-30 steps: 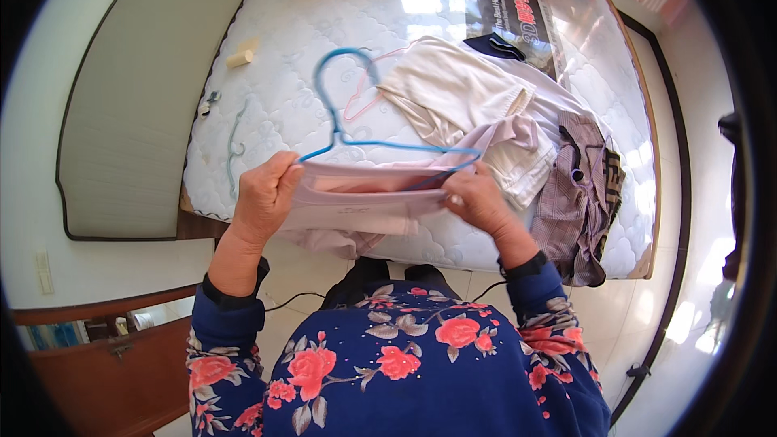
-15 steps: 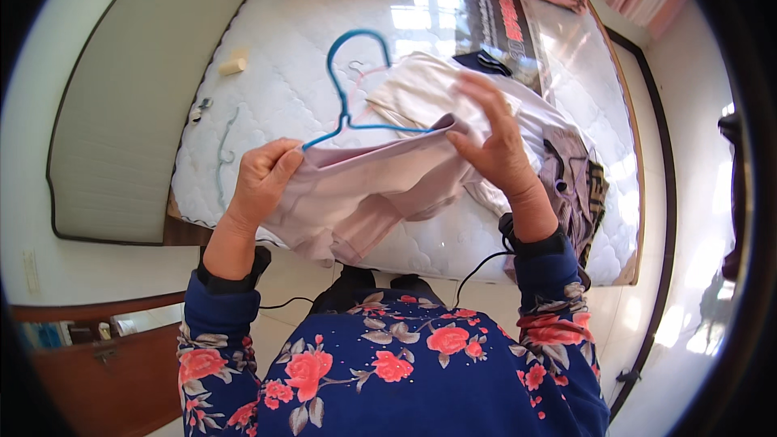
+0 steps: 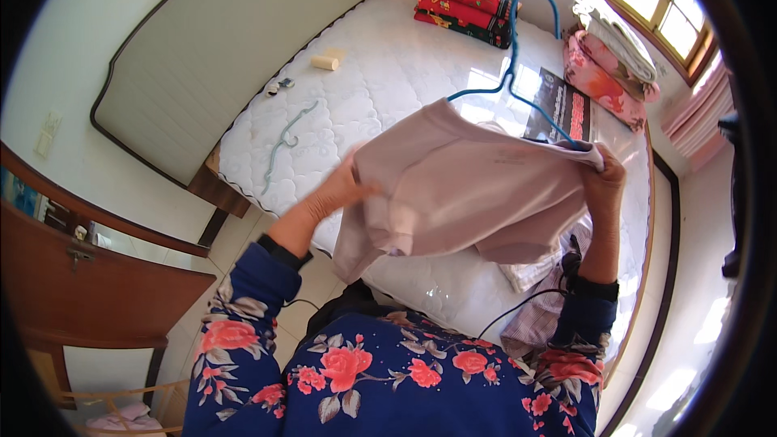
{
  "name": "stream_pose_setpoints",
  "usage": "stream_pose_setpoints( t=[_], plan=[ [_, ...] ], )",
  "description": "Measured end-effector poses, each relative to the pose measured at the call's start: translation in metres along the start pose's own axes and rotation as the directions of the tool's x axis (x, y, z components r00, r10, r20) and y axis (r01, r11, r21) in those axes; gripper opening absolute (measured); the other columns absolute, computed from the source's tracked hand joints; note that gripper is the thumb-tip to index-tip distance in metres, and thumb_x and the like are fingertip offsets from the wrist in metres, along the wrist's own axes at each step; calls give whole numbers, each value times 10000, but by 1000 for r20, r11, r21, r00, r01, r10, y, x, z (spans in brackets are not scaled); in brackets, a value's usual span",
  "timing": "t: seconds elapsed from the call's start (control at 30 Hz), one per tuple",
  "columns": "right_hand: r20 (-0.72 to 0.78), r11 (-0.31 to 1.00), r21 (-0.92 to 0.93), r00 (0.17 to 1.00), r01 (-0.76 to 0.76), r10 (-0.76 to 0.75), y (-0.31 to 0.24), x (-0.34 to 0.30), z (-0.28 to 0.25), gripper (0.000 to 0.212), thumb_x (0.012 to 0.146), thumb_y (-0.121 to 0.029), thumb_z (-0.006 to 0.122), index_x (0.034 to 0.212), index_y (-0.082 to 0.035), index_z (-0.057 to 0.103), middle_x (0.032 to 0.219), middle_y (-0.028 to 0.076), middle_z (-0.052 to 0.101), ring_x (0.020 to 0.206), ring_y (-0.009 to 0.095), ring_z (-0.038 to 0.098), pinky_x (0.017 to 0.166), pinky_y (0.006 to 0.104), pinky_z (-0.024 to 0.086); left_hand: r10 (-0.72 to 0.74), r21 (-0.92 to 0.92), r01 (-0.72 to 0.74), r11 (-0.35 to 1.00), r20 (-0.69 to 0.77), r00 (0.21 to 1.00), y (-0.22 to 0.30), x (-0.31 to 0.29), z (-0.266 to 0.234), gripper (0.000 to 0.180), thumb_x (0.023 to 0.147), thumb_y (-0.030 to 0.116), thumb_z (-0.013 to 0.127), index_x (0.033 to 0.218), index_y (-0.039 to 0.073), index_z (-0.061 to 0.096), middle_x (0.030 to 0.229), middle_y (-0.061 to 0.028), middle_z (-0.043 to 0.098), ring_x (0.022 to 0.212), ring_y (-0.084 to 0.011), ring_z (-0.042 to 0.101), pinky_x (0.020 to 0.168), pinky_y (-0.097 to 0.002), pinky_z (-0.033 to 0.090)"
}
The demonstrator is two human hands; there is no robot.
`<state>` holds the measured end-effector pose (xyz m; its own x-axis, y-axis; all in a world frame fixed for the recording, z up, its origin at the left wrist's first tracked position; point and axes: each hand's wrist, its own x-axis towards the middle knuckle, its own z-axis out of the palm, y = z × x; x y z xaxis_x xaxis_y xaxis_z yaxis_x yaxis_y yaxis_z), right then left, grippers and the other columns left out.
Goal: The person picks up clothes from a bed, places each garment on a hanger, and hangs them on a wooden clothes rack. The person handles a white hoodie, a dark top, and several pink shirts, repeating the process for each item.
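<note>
A pale mauve garment (image 3: 477, 186) hangs from a blue clothes hanger (image 3: 511, 73), held up in front of me over the near part of the bed. My right hand (image 3: 607, 178) is closed on the garment's upper right corner, by the hanger's right end. At the garment's left side is my left hand (image 3: 340, 186), blurred by motion. Part of it is behind the cloth, so its grip does not show. The hanger's left arm goes into the garment's upper left edge. Cloth bunches and folds at the lower left.
The bed's white quilted mattress (image 3: 356, 97) carries a pale green hanger (image 3: 287, 146), a cream roll (image 3: 324, 62), folded red bedding (image 3: 465, 4) and pink floral bedding (image 3: 603, 77). More clothes (image 3: 534, 316) lie partly hidden behind the garment. A thin black cable (image 3: 518, 303) runs near my right sleeve.
The view has swung, showing the window and more of the room. The garment and hanger are raised and turned, the right hand now closed at the corner. The left hand has shifted down the left side.
</note>
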<state>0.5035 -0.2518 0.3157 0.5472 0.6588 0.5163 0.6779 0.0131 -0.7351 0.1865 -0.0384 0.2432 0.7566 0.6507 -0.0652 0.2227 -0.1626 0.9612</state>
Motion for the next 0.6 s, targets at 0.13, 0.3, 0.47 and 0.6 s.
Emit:
stream_pose_setpoints(
  t=[0.13,0.3,0.47,0.6],
  plan=[
    [17,998,-38,999,-46,47,-10,5,-23,140,704,-9,598,842,-9,620,711,-19,567,662,50,491,611,192,413,-39,-316,42,948,17,999,-36,-20,31,430,741,164,647,1109,9,485,1003,-28,540,920,-100,487,805,-248,403],
    [100,965,-230,983,-125,152,-27,-14,-55,145,729,-87,606,834,13,605,683,3,579,612,60,497,569,219,428,1,-340,-45,939,-128,992,-18,-15,-13,45,784,75,594,744,54,596,683,62,520,644,-21,446,570,-172,399],
    [204,948,-318,978,27,40,-53,-41,-42,120,743,-75,582,844,-29,625,649,58,587,584,80,525,552,242,425,348,-117,-363,924,-133,928,26,-10,-75,72,748,105,622,737,43,588,674,40,539,640,-38,471,586,-197,402],
    [26,978,-196,997,-65,72,-85,-45,-3,100,712,-32,589,808,-8,604,612,51,549,570,70,485,553,224,410,122,341,-81,936,-102,987,42,-15,-89,374,668,258,680,954,47,567,819,-57,611,746,-177,579,693,-300,454]
  ],
)
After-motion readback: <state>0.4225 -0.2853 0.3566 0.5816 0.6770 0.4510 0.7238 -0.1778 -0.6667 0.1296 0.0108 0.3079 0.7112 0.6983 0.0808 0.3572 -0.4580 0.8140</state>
